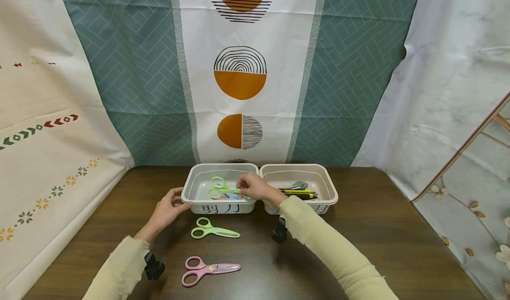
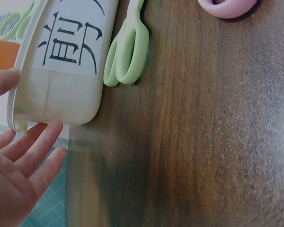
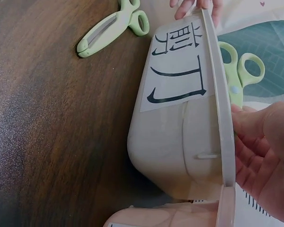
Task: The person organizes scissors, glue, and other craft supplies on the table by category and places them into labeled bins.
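Now the right hand (image 1: 255,186) pinches green scissors (image 1: 221,188) over the left tub (image 1: 191,181) — the left hand (image 1: 169,209), fingers loosely spread, touches that tub's near corner — a second green pair (image 1: 213,229) lies just before it.

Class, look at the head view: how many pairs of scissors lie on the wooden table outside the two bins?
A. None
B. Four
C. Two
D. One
C: a green pair and a pink pair lie on the table before the left bin.
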